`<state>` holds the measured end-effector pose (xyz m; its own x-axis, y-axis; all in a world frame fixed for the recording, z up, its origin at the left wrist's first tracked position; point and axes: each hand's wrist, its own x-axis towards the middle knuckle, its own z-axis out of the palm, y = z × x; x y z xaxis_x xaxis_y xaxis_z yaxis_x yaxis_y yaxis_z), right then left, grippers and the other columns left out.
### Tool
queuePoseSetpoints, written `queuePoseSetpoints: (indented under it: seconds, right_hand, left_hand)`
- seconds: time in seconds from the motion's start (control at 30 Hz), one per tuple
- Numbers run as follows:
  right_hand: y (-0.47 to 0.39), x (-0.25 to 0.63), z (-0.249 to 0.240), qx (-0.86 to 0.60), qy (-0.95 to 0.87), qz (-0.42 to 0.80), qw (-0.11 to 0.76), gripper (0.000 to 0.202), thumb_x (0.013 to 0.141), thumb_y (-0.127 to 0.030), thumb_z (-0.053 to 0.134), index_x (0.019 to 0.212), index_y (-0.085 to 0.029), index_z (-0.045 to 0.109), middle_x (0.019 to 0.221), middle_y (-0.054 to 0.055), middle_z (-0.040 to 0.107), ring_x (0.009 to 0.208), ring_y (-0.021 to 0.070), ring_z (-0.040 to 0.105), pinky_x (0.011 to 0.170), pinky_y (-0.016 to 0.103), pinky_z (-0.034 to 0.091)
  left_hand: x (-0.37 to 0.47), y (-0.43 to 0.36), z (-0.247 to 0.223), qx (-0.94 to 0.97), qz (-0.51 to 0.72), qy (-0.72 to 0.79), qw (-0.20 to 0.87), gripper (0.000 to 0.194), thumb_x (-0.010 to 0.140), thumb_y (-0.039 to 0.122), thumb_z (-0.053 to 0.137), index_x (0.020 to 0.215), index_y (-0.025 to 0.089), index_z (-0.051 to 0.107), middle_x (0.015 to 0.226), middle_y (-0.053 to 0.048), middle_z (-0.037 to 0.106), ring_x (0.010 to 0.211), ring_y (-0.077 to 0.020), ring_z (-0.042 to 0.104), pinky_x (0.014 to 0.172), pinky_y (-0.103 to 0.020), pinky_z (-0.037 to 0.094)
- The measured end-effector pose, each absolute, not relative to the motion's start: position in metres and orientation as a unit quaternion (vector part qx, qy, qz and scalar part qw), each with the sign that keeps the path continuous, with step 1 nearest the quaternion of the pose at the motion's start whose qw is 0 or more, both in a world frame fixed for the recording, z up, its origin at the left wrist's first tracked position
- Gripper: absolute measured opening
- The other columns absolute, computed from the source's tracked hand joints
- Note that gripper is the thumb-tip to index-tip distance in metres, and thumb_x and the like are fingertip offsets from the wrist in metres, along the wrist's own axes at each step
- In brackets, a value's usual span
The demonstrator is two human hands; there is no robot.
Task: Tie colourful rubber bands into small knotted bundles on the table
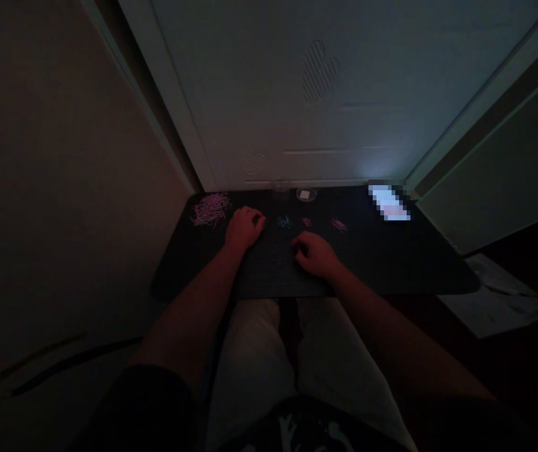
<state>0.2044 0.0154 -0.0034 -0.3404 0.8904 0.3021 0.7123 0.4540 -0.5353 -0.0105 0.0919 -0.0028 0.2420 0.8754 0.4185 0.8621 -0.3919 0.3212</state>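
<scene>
A dark tabletop (372, 263) holds a large pile of thin pink and purple sticks (211, 209) at its left. My left hand (245, 227) rests just right of that pile, fingers curled, its fingertips near a small bluish cluster (284, 221). Farther right lie a small pink cluster (307, 221) and another pinkish bunch (339, 224). Below the small pink cluster is my right hand (314, 252), its thumb and fingers bent toward each other. In the dim light I cannot make out whether either hand holds anything.
At the table's back edge stand a clear round container (281, 186) and a round lid with a white square (306, 194). A bright, pixelated phone-like object (390, 203) lies at the back right. Behind is a white panel with heart shapes (319, 72). Papers (494, 295) lie below right.
</scene>
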Motion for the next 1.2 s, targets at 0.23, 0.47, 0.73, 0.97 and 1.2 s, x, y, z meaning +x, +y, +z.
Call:
queuePoseSetpoints:
  seconds: [0.23, 0.47, 0.73, 0.97, 1.2]
  right_hand:
    - [0.016, 0.207, -0.003, -0.453, -0.837, 0.156, 0.266, 0.018, 0.067, -0.017, 0.057, 0.084, -0.017, 0.065, 0.081, 0.004, 0.058, 0.077, 0.0170, 0.053, 0.075, 0.030, 0.041]
    - [0.019, 0.205, -0.006, -0.460, -0.834, 0.156, 0.263, 0.008, 0.073, -0.021, 0.058, 0.076, -0.019, 0.065, 0.078, 0.004, 0.058, 0.075, 0.0164, 0.052, 0.072, 0.030, 0.038]
    - [0.019, 0.203, -0.007, -0.467, -0.829, 0.147, 0.269, 0.010, 0.080, -0.019, 0.051, 0.076, -0.018, 0.061, 0.078, 0.005, 0.058, 0.075, 0.0170, 0.051, 0.071, 0.029, 0.037]
    - [0.019, 0.203, -0.007, -0.495, -0.796, 0.186, 0.295, 0.011, 0.083, -0.021, 0.045, 0.082, -0.019, 0.056, 0.080, 0.004, 0.060, 0.074, 0.0162, 0.052, 0.067, 0.027, 0.036]
    - [0.020, 0.203, -0.007, -0.499, -0.786, 0.201, 0.303, 0.010, 0.083, -0.021, 0.044, 0.083, -0.019, 0.054, 0.078, 0.003, 0.060, 0.071, 0.0154, 0.052, 0.064, 0.026, 0.035]
  left_hand:
    - [-0.012, 0.085, 0.004, 0.778, 0.307, 0.549, 0.008, 0.029, 0.090, 0.030, 0.036, 0.093, 0.018, 0.062, 0.102, -0.009, 0.057, 0.101, -0.0227, 0.048, 0.093, -0.039, 0.036]
    - [-0.001, 0.048, 0.011, 0.811, 0.310, 0.493, 0.052, 0.026, 0.089, 0.026, 0.036, 0.085, 0.018, 0.060, 0.094, -0.007, 0.061, 0.097, -0.0200, 0.051, 0.092, -0.038, 0.037]
    - [0.015, 0.025, 0.003, 0.846, 0.275, 0.444, 0.112, 0.021, 0.079, 0.017, 0.047, 0.092, 0.019, 0.063, 0.100, -0.005, 0.061, 0.099, -0.0194, 0.053, 0.091, -0.037, 0.041]
    - [0.024, 0.025, 0.001, 0.828, 0.299, 0.445, 0.165, 0.024, 0.073, 0.016, 0.051, 0.093, 0.019, 0.065, 0.097, -0.004, 0.063, 0.095, -0.0181, 0.056, 0.089, -0.035, 0.045]
    - [0.031, 0.020, 0.000, 0.801, 0.309, 0.475, 0.191, 0.015, 0.073, 0.022, 0.057, 0.085, 0.019, 0.065, 0.087, -0.004, 0.064, 0.083, -0.0171, 0.058, 0.076, -0.033, 0.048]
